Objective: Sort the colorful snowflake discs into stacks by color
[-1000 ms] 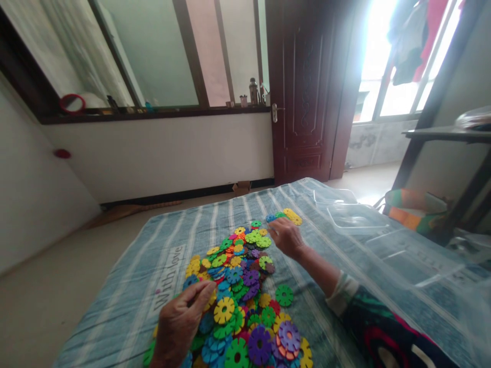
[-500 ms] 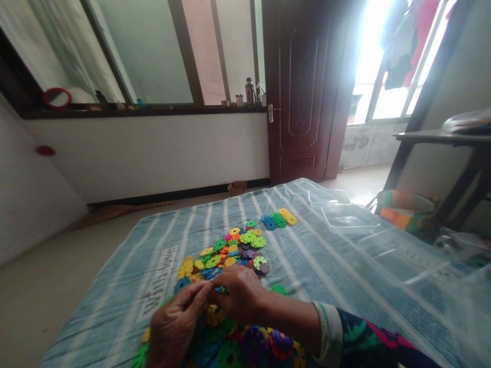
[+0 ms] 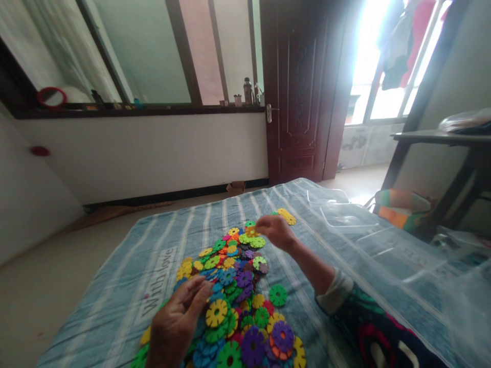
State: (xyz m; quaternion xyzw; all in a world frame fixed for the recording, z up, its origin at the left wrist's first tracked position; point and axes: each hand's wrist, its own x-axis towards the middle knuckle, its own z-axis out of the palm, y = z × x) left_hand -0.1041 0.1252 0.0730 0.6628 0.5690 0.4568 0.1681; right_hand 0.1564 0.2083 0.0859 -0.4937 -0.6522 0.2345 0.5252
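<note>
Near the middle of the frame, the right hand [image 3: 276,232] has curled fingers with a yellow disc [image 3: 251,231] right at their tips; I can't tell if they pinch it. Lower left, the left hand [image 3: 174,319] almost closes its fingers beside the colorful pile [image 3: 244,279], maybe holding nothing; I can't tell.

Dark red door [image 3: 295,97], red-rimmed mirror [image 3: 51,97] and flask [image 3: 247,93] on a ledge [image 3: 161,110], clothes [image 3: 398,59] hanging at bright window [image 3: 385,106]
</note>
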